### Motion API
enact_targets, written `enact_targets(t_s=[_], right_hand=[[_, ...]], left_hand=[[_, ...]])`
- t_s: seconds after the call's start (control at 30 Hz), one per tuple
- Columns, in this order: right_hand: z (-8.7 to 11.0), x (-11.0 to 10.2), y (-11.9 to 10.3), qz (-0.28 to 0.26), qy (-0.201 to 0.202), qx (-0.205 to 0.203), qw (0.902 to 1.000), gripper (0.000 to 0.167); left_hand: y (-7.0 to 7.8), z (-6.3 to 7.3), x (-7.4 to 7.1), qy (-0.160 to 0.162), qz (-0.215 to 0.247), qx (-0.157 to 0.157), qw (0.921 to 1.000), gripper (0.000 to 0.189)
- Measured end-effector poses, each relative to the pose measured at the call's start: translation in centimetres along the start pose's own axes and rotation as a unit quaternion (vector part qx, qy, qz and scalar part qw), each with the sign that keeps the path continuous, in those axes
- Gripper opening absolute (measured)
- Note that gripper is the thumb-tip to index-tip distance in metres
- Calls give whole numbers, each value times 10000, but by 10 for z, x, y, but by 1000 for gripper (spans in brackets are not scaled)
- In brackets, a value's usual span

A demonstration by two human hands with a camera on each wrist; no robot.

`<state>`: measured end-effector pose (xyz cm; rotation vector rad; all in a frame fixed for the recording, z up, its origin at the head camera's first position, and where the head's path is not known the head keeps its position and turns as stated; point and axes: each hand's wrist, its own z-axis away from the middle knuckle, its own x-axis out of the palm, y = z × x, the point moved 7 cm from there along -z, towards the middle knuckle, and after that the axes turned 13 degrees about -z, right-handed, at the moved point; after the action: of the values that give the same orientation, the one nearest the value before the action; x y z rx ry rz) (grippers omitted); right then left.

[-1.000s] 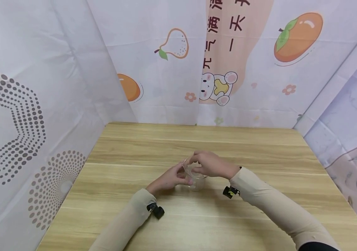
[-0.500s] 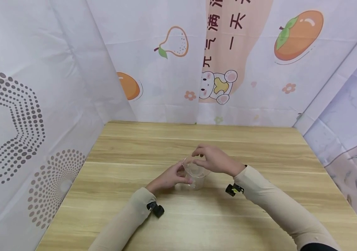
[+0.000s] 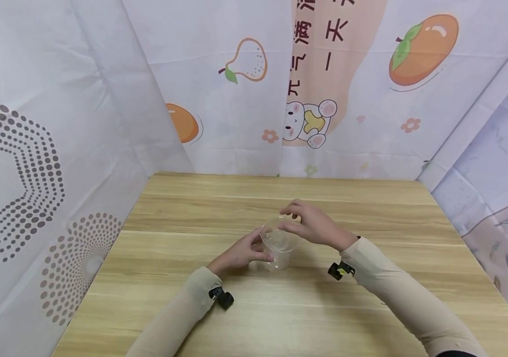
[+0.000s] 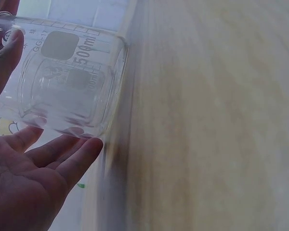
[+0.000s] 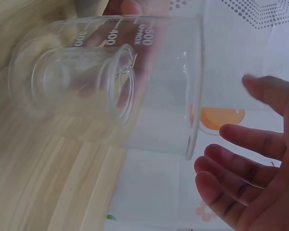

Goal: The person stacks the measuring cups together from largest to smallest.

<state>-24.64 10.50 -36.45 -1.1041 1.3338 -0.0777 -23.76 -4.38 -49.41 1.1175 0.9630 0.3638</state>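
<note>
A clear glass beaker (image 3: 282,260), marked 500 ml in the left wrist view, stands upright on the table. Inside it sits a smaller glass beaker (image 5: 89,72); the right wrist view shows doubled edges at its rim. My left hand (image 3: 241,252) holds the large beaker from the left, with the thumb on the near side and the fingers on the far side. Just beyond the large beaker's rim, my right hand (image 3: 314,224) has nothing in it. In the right wrist view its fingers (image 5: 253,144) are spread and apart from the glass.
The wood-grain table (image 3: 182,203) reaches back to a printed curtain (image 3: 236,114). Another patterned curtain (image 3: 115,124) hangs along the left, and more printed cloth (image 3: 490,148) is on the right. Both wrists wear small black cameras.
My right hand has drawn out of the large beaker's mouth, moving up and to the right, and its fingers have spread. My left hand has stayed on the beaker.
</note>
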Motion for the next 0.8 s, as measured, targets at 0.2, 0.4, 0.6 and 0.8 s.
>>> enact_targets(t_s=[0.2,0.4,0.6,0.8], right_hand=[[7,0,11,-252,-64,414,9988,59],[13,4,28,-388,-48,651,9971,77],[21,12,40,-692,-134,784,9944,94],[27,21,45,-1081,-326,728,9909,98]], left_hand=[[-1,0,0,-20,-50,-7,10000,78],[-3,-1,0,42,-99,-68,9999,78],[-3,-1,0,58,-56,-47,10000,82],[-5,-1,1,18,95,-89,9999,84]])
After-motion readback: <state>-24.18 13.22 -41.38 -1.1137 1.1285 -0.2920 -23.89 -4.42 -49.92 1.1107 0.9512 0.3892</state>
